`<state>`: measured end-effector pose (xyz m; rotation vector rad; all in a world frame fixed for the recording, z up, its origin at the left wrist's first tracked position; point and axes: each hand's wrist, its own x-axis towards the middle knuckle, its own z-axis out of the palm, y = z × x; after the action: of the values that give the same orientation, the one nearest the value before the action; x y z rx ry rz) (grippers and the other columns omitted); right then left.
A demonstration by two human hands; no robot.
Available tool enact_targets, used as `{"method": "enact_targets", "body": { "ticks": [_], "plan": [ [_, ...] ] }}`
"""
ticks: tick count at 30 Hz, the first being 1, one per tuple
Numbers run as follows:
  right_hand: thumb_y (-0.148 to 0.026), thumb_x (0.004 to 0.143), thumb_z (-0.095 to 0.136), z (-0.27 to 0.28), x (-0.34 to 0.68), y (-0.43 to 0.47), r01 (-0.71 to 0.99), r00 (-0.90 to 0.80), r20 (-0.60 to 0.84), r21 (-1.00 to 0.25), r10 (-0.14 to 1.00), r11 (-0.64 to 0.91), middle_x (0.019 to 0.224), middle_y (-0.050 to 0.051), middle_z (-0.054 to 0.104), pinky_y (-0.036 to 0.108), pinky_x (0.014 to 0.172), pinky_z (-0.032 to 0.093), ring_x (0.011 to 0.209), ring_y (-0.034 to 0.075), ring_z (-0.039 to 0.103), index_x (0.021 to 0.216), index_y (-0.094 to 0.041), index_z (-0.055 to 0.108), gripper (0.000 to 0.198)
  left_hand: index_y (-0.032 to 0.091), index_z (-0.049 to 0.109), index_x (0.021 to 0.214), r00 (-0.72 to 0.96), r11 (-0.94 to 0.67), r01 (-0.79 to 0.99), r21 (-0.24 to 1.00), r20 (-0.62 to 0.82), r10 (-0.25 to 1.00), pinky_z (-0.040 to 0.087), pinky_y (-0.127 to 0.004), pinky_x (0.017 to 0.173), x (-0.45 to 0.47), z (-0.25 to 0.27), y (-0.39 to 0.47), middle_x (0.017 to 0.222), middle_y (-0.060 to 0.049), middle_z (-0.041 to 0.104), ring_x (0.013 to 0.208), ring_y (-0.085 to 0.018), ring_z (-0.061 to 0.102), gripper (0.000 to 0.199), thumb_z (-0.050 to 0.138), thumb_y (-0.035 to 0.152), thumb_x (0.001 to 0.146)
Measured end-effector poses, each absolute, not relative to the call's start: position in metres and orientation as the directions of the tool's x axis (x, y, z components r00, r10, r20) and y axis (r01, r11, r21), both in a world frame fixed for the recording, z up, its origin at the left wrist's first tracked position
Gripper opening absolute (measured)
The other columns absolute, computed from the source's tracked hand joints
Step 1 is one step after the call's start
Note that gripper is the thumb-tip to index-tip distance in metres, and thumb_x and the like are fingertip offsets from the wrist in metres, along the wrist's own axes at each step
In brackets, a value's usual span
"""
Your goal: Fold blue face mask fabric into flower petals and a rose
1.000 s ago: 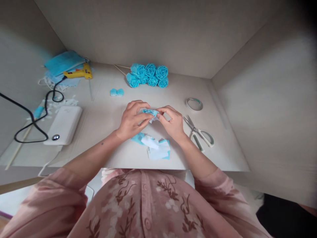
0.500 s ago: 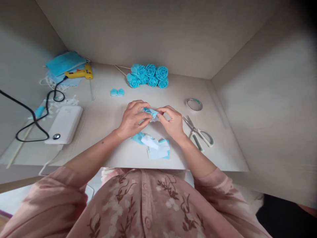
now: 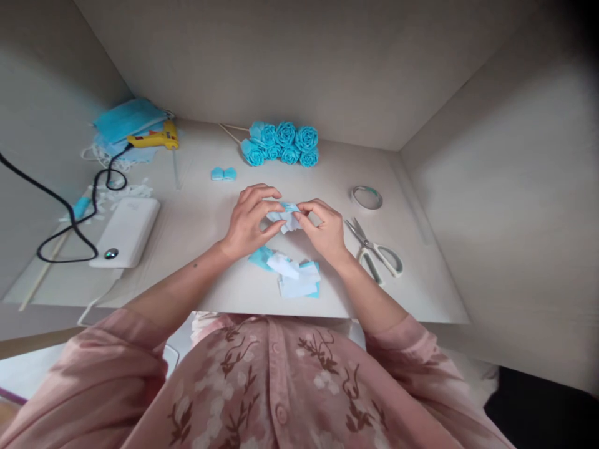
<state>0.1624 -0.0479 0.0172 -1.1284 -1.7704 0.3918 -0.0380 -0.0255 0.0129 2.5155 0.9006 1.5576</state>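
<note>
Head view: we see a small blue-and-white piece (image 3: 291, 223) in the middle of the desk (image 3: 196, 209), between the two hands and just beyond some scraps (image 3: 299, 284). The right hand (image 3: 326, 229) pinches it by its right edge, thumb against forefinger. The left hand (image 3: 249, 223) has its fingers spread and curved around the other side, thumb and forefinger well apart; we cannot tell whether their tips touch it.

We judge the step in hand to be folding or gathering this piece, probably as a petal like those of the blue roses (image 3: 286, 144) at the back. The next move, as we read it, calls for the right pinch to stay firm while the left fingers close on the free side and tuck it, lightly, since such thin cloth would crease or slip easily.

Against the frame half a second ago, the left fingers have opened wider, and we see more of the piece's white side. The right pinch looks much the same.
</note>
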Motion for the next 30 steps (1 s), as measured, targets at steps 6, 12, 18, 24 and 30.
{"method": "enact_targets", "body": {
  "ticks": [6,12,18,24,30],
  "plan": [
    [-0.024,0.089,0.066,0.018,0.162,-0.048,0.492,-0.13,0.577,-0.669,0.807,0.557,0.079,0.0,0.07,0.029,0.078,0.05,0.075,0.015,0.065,0.086,-0.022,0.071,0.006,0.022,0.063,0.101,0.334,-0.807,0.456,0.375,0.769,0.546,0.047,-0.043,0.097,-0.037,0.012,-0.026,0.112,-0.009,0.07,0.11,-0.025,0.062,0.017,0.069,0.031,0.088],
    [-0.029,0.089,0.066,0.019,0.164,-0.047,0.475,-0.12,0.539,-0.706,0.834,0.525,0.078,0.0,0.069,0.03,0.078,0.05,0.075,0.016,0.063,0.084,-0.023,0.07,0.009,0.019,0.058,0.113,0.175,-0.579,0.285,0.764,0.552,0.815,0.049,-0.036,0.093,-0.036,0.005,-0.021,0.098,-0.004,0.07,0.096,-0.019,0.067,0.037,0.072,0.027,0.08],
    [-0.037,0.088,0.066,0.018,0.166,-0.044,0.401,-0.086,0.462,-0.795,0.883,0.455,0.083,0.001,0.071,0.029,0.079,0.05,0.079,0.015,0.064,0.084,-0.022,0.07,0.015,0.02,0.057,0.111,0.169,-0.39,-0.004,0.921,0.385,0.907,0.049,-0.027,0.08,-0.035,0.006,-0.016,0.083,0.001,0.065,0.079,-0.013,0.064,0.037,0.071,0.026,0.077],
    [-0.045,0.084,0.069,0.011,0.168,-0.038,0.229,-0.068,0.309,-0.921,0.949,0.316,0.08,0.0,0.069,0.028,0.077,0.048,0.075,0.014,0.059,0.084,-0.021,0.068,0.024,0.02,0.054,0.111,0.2,-0.292,-0.159,0.943,0.32,0.926,0.046,-0.023,0.071,-0.035,0.01,-0.014,0.079,0.003,0.063,0.072,-0.01,0.06,0.044,0.075,0.027,0.074],
    [-0.046,0.082,0.07,0.004,0.176,-0.03,0.131,-0.031,0.264,-0.955,0.964,0.266,0.078,-0.001,0.067,0.027,0.073,0.047,0.07,0.012,0.056,0.087,-0.02,0.069,0.026,0.02,0.054,0.113,0.211,-0.301,-0.17,0.938,0.333,0.919,0.05,-0.028,0.082,-0.042,0.007,-0.007,0.08,0.001,0.066,0.078,-0.012,0.063,0.036,0.066,0.026,0.08]
  ]
}}
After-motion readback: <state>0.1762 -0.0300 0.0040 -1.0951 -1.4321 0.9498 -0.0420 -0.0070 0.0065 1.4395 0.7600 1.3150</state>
